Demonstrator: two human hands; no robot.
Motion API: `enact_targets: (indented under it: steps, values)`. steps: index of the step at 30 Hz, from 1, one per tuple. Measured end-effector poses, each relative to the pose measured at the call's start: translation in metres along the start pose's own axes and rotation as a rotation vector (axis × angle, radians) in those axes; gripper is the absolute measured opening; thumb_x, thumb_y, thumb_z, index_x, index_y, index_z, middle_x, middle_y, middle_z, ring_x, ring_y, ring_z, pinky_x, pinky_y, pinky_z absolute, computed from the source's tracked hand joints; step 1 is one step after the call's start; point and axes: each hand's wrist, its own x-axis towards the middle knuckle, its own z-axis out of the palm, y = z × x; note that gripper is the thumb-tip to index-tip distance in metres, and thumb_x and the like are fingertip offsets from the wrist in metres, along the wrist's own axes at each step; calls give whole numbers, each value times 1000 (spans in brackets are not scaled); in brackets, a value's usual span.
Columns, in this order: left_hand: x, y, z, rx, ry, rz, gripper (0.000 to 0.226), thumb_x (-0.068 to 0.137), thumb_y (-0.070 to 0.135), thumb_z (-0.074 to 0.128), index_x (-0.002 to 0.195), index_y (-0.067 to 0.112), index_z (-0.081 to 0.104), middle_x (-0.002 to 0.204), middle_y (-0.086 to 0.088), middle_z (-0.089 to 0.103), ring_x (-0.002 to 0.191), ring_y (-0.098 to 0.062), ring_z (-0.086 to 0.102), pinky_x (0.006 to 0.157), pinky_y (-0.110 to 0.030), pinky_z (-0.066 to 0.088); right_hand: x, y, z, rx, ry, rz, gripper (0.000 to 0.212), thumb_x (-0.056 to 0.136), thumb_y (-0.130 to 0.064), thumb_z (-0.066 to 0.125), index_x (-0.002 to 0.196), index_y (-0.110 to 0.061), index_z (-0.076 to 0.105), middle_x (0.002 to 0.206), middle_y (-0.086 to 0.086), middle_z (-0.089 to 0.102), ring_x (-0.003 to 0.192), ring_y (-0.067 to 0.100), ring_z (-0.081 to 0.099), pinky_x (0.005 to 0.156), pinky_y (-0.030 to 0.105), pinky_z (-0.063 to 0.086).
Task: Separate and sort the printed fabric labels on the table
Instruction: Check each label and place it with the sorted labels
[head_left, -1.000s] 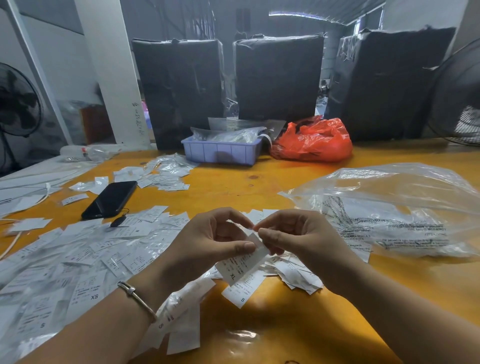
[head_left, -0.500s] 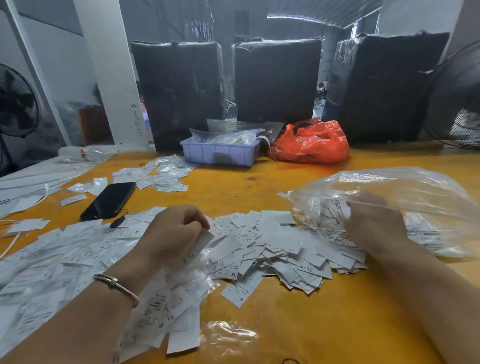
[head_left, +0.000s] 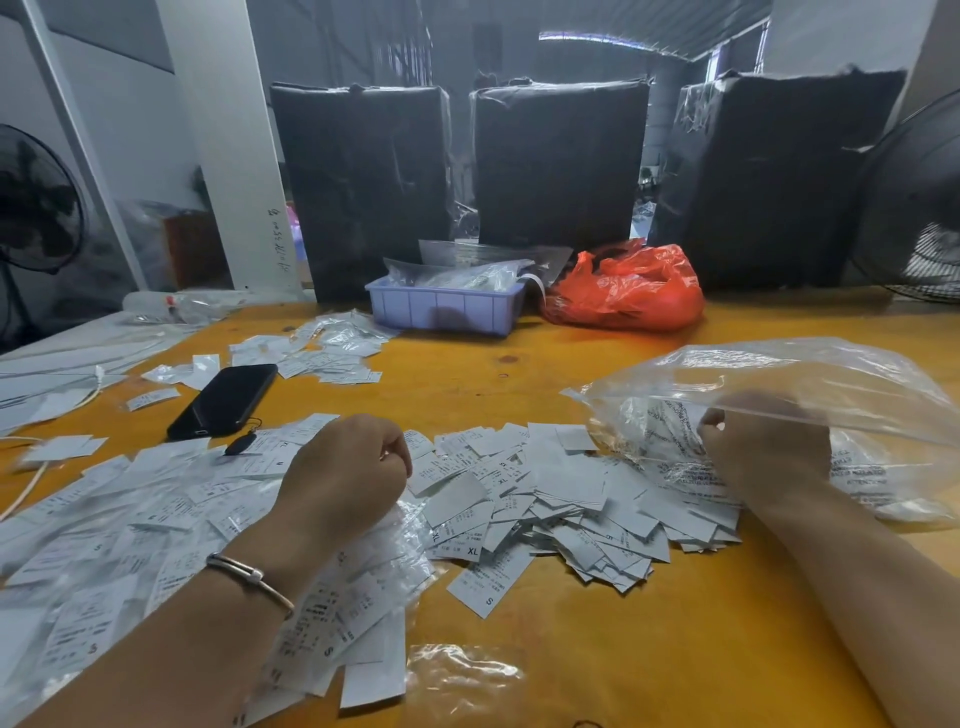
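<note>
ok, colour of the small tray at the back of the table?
Pale lavender-blue plastic tray, ribbed sides, clear bags inside. Head view, the only one, shows it clearly.

We see a smooth, orange-yellow surface with a dull sheen, strewn with matt white printed labels. At three o'clock lies a glossy, crinkled clear plastic bag; at twelve, a matt lilac plastic tray (beside shiny red plastic bag).

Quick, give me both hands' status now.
Left hand: fingers curled, resting on the labels; hold unclear.
Right hand: inside the clear plastic bag; grip cannot be told.
</note>
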Motion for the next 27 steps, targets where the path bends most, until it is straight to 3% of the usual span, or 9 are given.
enact_targets:
  steps: [4,6,9,12,16,19,21,24,27]
  values:
    - [-2,3,5,-165,-9,127,29,84,4,53,72,28,65,96,11,63,87,-6,54,72,-29,42,-16,-19,-11,456,40,-16,23,87,-18,59,65,-14,63,76,6,64,72,24,57,63,34,46]
    - [-4,6,8,-290,-48,195,27,85,5,57,81,29,68,102,12,64,98,-3,56,82,-26,45,-25,-35,-16,765,-186,-58,13,84,-13,64,73,-12,70,72,4,68,67,17,59,61,29,48]
    - [-7,11,10,-460,-159,259,16,90,22,65,99,34,69,106,23,64,102,8,56,75,-7,45,-40,-54,-22,1191,-638,-73,8,83,-9,67,79,-7,74,67,7,67,51,11,47,44,17,34]
    - [-10,18,9,-580,-320,284,37,80,49,66,116,37,64,110,25,67,104,8,60,76,-4,47,-49,-60,-18,1332,-906,-145,15,77,-21,71,86,-10,76,75,10,69,53,9,49,44,17,34]
    - [-15,24,9,-646,-456,296,43,76,38,73,117,27,65,99,7,75,95,-8,70,88,-25,55,-54,-64,-12,1345,-939,-252,25,73,-28,72,90,-10,76,79,11,69,56,12,51,47,19,35]
    - [-16,25,9,-708,-437,287,21,81,9,75,102,11,72,84,-7,75,80,-22,71,79,-29,58,-55,-66,-11,1377,-893,-250,18,78,-22,71,90,-9,76,79,12,70,56,12,51,46,18,34]
    - [-15,23,9,-733,-388,268,11,82,0,72,92,4,74,78,-10,74,73,-20,69,72,-25,57,-53,-64,-11,1345,-727,-228,10,84,-12,67,88,-12,77,79,8,73,57,11,55,47,18,38]
    - [-14,21,8,-733,-321,225,4,83,2,72,83,6,74,73,-8,73,67,-13,66,66,-21,54,-46,-56,-11,851,-319,-354,12,84,-16,68,90,-25,74,82,-9,71,72,6,62,62,19,49]
    - [-12,17,8,-714,-263,200,5,84,11,73,79,12,72,71,-4,71,67,-11,65,66,-20,53,-46,-53,-13,567,-414,-402,24,75,-30,77,98,-28,70,94,-13,65,87,4,59,74,27,50]
